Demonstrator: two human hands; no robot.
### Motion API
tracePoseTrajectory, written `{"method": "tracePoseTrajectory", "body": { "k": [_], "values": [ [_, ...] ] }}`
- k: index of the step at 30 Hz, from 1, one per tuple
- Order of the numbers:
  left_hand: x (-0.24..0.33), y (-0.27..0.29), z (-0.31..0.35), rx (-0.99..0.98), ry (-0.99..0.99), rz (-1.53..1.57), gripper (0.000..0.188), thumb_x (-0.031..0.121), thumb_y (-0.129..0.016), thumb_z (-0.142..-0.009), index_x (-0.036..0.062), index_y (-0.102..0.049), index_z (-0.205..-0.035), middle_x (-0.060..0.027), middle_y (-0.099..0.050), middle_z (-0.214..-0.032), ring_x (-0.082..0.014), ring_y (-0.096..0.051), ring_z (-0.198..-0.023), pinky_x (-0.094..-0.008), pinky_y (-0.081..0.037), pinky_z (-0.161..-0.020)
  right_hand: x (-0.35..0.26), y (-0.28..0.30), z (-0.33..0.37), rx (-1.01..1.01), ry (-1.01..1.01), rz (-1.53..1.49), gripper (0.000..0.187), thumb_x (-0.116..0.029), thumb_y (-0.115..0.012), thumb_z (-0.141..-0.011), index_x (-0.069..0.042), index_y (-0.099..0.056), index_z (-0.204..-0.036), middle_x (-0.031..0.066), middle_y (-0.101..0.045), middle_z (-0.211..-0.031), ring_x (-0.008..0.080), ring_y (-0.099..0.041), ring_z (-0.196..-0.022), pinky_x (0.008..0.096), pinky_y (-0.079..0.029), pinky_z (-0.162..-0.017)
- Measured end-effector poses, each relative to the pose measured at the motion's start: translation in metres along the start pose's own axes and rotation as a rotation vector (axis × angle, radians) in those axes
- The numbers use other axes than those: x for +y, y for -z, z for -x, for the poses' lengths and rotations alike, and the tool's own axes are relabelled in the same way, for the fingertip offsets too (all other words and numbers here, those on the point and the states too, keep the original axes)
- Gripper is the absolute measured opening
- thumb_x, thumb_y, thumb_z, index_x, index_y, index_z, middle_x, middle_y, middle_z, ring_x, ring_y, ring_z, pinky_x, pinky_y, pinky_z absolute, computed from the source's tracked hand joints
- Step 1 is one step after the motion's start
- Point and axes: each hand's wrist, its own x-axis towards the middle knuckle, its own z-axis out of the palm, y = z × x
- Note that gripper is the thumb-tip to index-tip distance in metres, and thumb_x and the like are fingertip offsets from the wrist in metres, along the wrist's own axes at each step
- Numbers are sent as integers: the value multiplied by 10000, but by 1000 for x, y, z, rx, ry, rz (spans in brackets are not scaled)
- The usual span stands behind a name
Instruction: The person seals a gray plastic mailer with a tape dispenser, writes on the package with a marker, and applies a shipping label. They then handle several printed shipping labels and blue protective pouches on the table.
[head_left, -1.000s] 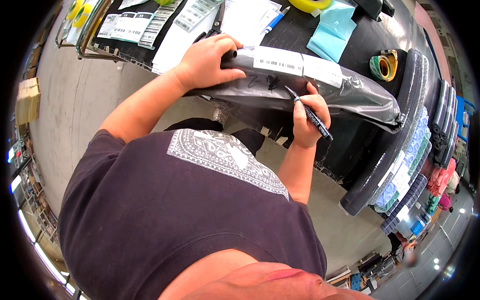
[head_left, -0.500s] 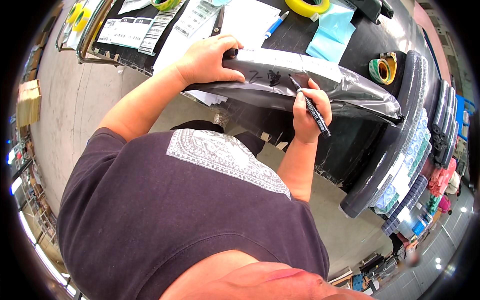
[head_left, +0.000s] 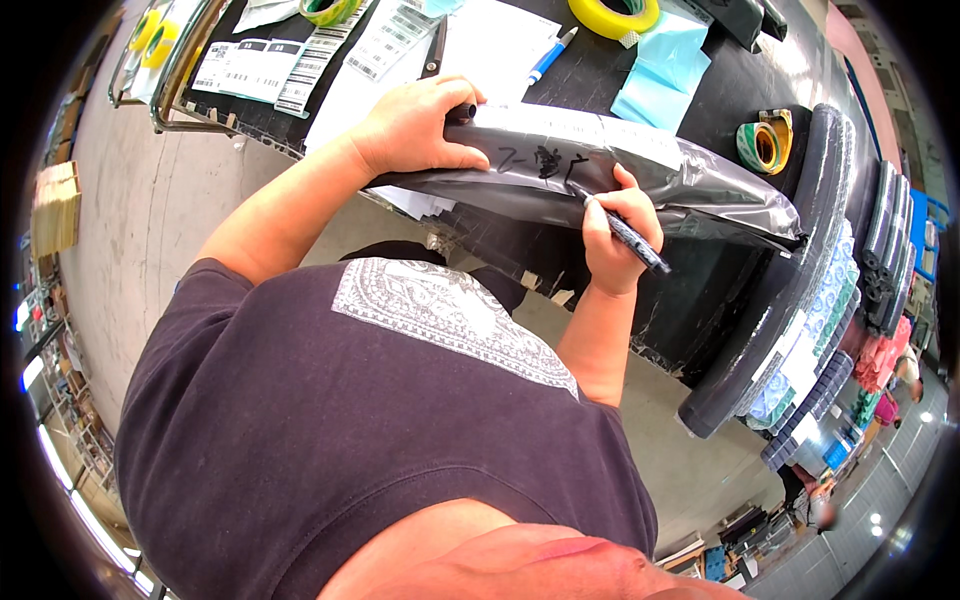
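Left hand (head_left: 415,130) grips the left part of a long package (head_left: 665,180) in glossy black plastic, which lies along the near edge of the black counter (head_left: 708,128). The right hand (head_left: 620,230) pinches a slim black marker (head_left: 642,248), its tip beside black handwritten strokes (head_left: 548,163); contact is unclear. Farther off, a blue-and-white pen (head_left: 551,56) lies near a yellow tape roll (head_left: 590,20).

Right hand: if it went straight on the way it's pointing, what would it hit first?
The black plastic-wrapped package, probably: the black marker in the right hand points at it, though tip contact is unclear.
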Motion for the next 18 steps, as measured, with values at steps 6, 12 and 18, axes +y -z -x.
{"method": "tracePoseTrajectory", "body": {
  "k": [6, 12, 18],
  "values": [
    [-3, -2, -1, 7, -11, 20, 490, 294, -873, -658, 23, -590, -953, -81, -644, -1099, -281, -620, -927, -353, -503, -809, 3, -8, -1, 128, 70, 73, 171, 60, -665, -705, -15, -611, -849, 90, -611, -748, 244, -640, -728, 442, -571, -895],
    [-8, -6, 2, 62, -30, 28, 551, 361, -879, -640, 33, -602, -985, -116, -645, -1114, -314, -636, -981, -373, -512, -847, -1, -6, -6, 78, 93, 129, 180, 61, -665, -725, -15, -620, -881, 101, -610, -758, 255, -633, -716, 462, -569, -899],
    [-3, 3, 2, -47, 7, -58, 641, 445, -842, -672, 38, -635, -1122, -135, -648, -1114, -321, -641, -1008, -394, -514, -878, -5, -2, 0, 67, -106, -106, 81, 78, -599, -752, 4, -587, -785, 93, -574, -743, 207, -596, -721, 485, -513, -997]
  ]
}}
